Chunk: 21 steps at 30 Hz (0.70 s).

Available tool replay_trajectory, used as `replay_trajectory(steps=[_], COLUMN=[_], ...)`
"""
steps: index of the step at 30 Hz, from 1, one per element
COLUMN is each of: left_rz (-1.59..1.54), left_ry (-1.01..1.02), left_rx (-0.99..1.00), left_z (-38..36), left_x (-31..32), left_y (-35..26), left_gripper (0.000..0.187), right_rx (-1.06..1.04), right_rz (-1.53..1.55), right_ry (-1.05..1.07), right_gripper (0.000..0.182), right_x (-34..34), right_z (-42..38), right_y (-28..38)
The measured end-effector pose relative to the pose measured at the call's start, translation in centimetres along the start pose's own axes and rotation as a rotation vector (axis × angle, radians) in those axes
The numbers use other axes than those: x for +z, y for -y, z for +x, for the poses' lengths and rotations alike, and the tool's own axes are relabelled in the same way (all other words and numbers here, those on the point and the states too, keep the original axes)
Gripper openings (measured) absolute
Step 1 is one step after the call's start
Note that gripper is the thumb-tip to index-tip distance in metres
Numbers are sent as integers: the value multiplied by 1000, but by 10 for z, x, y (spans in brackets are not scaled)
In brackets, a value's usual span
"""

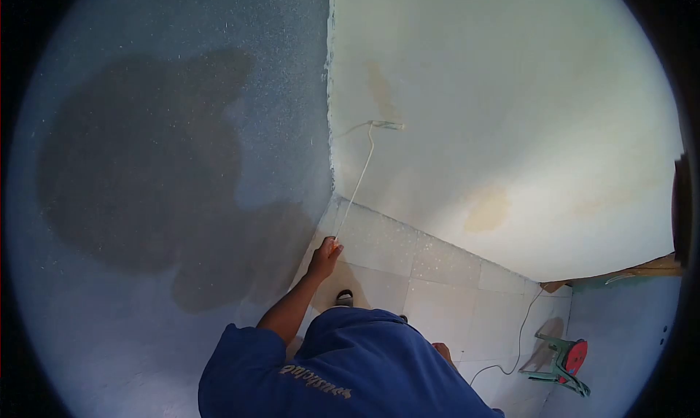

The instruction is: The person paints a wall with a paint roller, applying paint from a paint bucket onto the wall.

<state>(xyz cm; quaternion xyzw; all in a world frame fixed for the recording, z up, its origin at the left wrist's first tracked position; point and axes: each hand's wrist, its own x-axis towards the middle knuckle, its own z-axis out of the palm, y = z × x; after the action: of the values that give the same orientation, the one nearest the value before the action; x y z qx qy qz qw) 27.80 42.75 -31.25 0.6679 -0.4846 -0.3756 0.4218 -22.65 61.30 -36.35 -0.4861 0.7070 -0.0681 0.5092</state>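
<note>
A long pale roller pole [355,181] is gripped at its lower end by one hand [324,256], raised at the end of a bare forearm that comes out of a blue sleeve [233,360]; from the layout of the body it appears to be the left hand, though the wide-angle view makes that hard to settle. The fingers are curled tightly together around the pole's end. The pole runs up and slightly rightward from the fist to a small roller head [386,125], which is laid flat against the pale cream wall [510,90], just beside the corner where that wall meets a blue-grey speckled wall [219,39]. A large darker patch [146,177] is spread across the blue-grey wall. Yellowish stains [487,208] are seen lower on the cream wall. The other hand [442,351] is kept low beside the blue clothing, only partly seen; whether its fingers are spread or closed cannot be told, and nothing is seen in it. A shoe tip [344,297] is planted on the pale tiled floor [437,279]. A thin white cable [519,338] is trailed across the tiles to a green stand with a red disc [565,361], well apart from the hands.
</note>
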Motion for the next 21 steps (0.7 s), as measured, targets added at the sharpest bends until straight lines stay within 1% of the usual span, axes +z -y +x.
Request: replay_trajectory(steps=[1,2,3,4,6,7,9,10,12,13,14,15,16,17,18,19,21], left_rz=[6,6,-20,-46,-100,-152,-113,-76,-104,-135,-133,-130,-126,-126,-116,-106,-71], left_ry=[8,8,-3,-13,-23,-37,-62,-88,-88,-89,-89,-103,-115,-113,-88,-64,-57], left_rx=[-26,-23,-16,-9,12,32,24,17,-9,-35,-35,8,51,51,2,-45,-31], left_z=[-2,-5,-6,-6,0,1,7,9,17,17,15,13,11,9,8,8,4], left_x=[2,3,5,6,10,10,5,3,1,1,3,4,5,7,10,14,21], left_y=[-2,-3,-4,-5,-1,-1,-15,-23,-37,-42,-44,-45,-45,-42,-35,-27,-15], left_gripper=[36,36,36,37,37,37,37,36,36,36,36,36,36,36,36,37,37], right_rx=[2,-284,-568,-567,-659,-658,-93,-91,-2,-1,-207,-413,-413,-304,-195,-195,-372], right_rz=[-2,-306,-611,-611,-515,-514,40,41,-88,-86,-176,-265,-263,-196,-129,-129,-430], right_ry=[1,7,14,11,-29,-29,0,3,70,72,48,23,22,7,-8,-10,-96], right_gripper=[21,22,22,22,23,23,23,23,23,23,23,24,24,23,22,22,19], right_x=[0,1,2,-1,-8,-5,5,4,0,0,0,0,0,0,-1,-1,2], right_z=[7,25,35,27,2,5,13,9,6,1,-3,-4,-5,-14,-19,-17,-5], right_y=[-17,-59,-83,-72,-32,-34,-49,-41,-29,-27,-28,-27,-26,-8,3,-2,-30])
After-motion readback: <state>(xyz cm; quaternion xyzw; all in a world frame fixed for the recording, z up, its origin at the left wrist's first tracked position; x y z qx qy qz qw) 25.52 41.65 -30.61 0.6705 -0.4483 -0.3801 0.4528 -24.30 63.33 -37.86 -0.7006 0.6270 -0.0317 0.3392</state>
